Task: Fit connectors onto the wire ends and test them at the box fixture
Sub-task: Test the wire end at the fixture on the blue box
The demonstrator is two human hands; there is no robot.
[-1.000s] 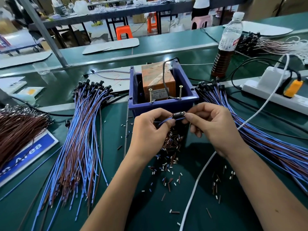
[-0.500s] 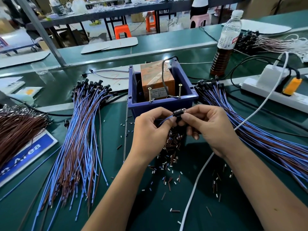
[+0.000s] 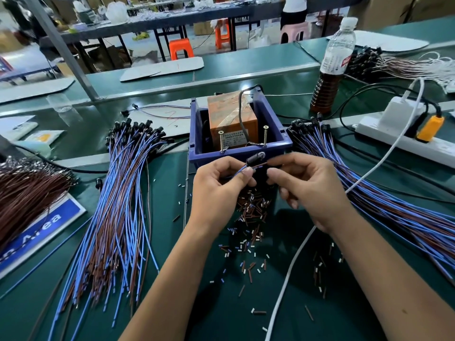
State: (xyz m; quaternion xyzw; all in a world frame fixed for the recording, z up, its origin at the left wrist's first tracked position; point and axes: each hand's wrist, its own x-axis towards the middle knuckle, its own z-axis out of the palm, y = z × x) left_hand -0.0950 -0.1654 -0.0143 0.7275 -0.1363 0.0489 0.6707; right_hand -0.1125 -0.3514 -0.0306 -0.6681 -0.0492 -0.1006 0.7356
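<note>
A small black connector (image 3: 254,158) with a blue and a brown wire hangs just in front of the blue box fixture (image 3: 194,129). My left hand (image 3: 219,190) pinches the blue wire right below the connector. My right hand (image 3: 307,183) pinches the brown wire beside it, fingers curled. Two upright screws (image 3: 265,135) stand on the box's front rim, before an orange block (image 3: 231,119). Bundles of blue and brown wires with black connectors lie to the left (image 3: 118,193) and to the right (image 3: 369,190).
Cut insulation bits (image 3: 248,217) litter the green mat under my hands. A white cable (image 3: 290,271) runs across the mat to a power strip (image 3: 403,139) at right. A bottle (image 3: 332,67) stands behind the box. Brown wires (image 3: 27,193) lie at far left.
My hands have drawn slightly apart, the right one letting go of the connector and now holding the brown wire. The connector has tipped upward toward the box rim.
</note>
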